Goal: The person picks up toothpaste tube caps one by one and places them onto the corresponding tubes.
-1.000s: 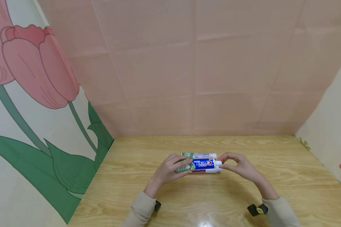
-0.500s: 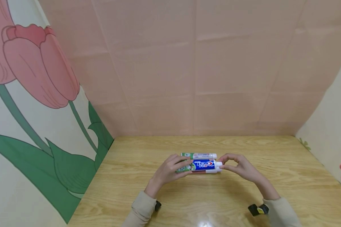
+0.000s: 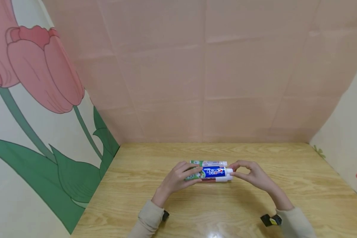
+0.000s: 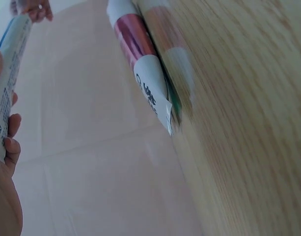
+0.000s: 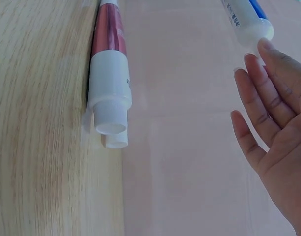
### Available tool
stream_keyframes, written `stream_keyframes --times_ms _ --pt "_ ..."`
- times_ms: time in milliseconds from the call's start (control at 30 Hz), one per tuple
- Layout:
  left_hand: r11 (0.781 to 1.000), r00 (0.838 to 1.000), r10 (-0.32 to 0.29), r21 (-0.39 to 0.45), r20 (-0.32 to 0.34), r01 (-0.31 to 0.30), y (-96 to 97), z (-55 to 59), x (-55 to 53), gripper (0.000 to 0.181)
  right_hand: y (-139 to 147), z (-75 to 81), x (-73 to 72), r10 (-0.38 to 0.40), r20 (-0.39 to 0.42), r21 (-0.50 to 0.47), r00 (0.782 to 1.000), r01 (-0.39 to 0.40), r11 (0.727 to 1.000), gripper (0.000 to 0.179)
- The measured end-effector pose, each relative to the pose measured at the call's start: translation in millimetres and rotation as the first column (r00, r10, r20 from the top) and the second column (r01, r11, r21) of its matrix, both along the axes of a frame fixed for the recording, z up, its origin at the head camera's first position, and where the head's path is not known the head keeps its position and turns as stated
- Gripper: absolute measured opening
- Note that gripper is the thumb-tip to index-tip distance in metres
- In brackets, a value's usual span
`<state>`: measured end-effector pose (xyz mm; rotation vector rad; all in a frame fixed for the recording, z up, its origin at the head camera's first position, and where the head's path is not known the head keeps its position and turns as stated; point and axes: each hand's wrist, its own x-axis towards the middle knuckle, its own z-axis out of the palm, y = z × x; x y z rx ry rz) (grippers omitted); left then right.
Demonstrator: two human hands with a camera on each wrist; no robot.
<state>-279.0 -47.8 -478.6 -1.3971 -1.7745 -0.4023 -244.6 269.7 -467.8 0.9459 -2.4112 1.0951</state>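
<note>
A blue, green and white Crest toothpaste tube (image 3: pixel 214 172) is held flat above the table by my left hand (image 3: pixel 177 177), whose fingers and thumb wrap its tail end. At the other end, my right hand (image 3: pixel 251 173) pinches the white cap (image 3: pixel 229 171) between thumb and fingertips. Its remaining fingers stay spread in the right wrist view. Below the held tube, a red and white toothpaste tube (image 5: pixel 109 69) lies on the table. A green and white toothpaste tube (image 3: pixel 215 163) lies behind that one, partly hidden by the held tube.
The wood-grain table (image 3: pixel 131 198) meets a pink cloth backdrop (image 3: pixel 202 82) along its far edge. A tulip-patterned wall (image 3: pixel 47 99) stands at the left, a pale wall (image 3: pixel 348 125) at the right. Dark wrist devices (image 3: pixel 270 219) show at both cuffs.
Both hands keep their holds on the tube and cap, with barely any movement. The head view shifts very slightly.
</note>
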Motion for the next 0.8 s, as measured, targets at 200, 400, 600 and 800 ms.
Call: stream_keyframes --times_ms 200,400,600,800 --pt "0.999 1.0 0.0 -0.04 0.009 0.0 3.4 -1.7 -0.4 0.054 3 -2.2 0.3 0.047 -0.023 0.047 0.999 -0.046 0.998 0.025" --pt "0.998 0.999 0.021 -0.057 0.044 -0.019 6.1 -5.1 0.6 0.051 3 -2.3 -3.7 0.137 -0.086 0.054 0.987 -0.133 0.99 0.023" --pt "0.993 0.996 0.039 -0.114 0.08 -0.03 8.6 -4.8 0.9 0.046 6 -1.3 -4.0 0.118 -0.063 0.137 0.991 -0.109 0.985 0.016" --pt "0.984 0.994 0.055 -0.173 0.095 -0.038 12.0 -3.2 -2.7 0.047 11 -2.4 -6.5 0.102 -0.062 0.2 0.993 -0.088 0.976 0.011"
